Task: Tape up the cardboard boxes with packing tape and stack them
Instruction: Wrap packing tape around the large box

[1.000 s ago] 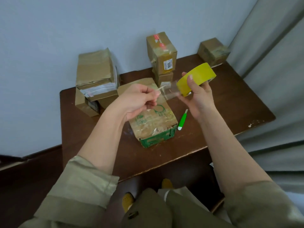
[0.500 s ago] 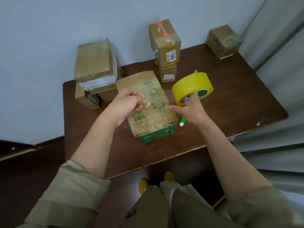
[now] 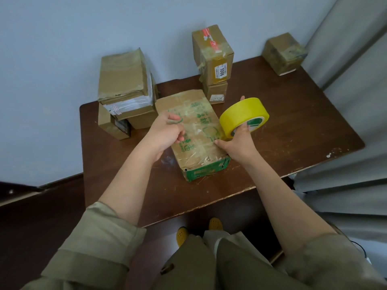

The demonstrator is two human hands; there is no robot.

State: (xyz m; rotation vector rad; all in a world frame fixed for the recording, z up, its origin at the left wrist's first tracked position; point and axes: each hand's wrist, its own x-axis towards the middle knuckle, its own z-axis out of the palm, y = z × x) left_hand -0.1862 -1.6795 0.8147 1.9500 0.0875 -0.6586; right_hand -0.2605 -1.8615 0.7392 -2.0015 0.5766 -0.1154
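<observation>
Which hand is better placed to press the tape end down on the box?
The left hand, probably. It pinches the free tape end over the box, while the right hand holds the yellow roll.

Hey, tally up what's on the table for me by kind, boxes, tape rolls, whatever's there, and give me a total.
Cardboard boxes: 6 (green-printed box in front, two stacked at left, two stacked in the middle, one at the far right corner)
Yellow tape roll, held in the right hand: 1
Total: 7
</observation>
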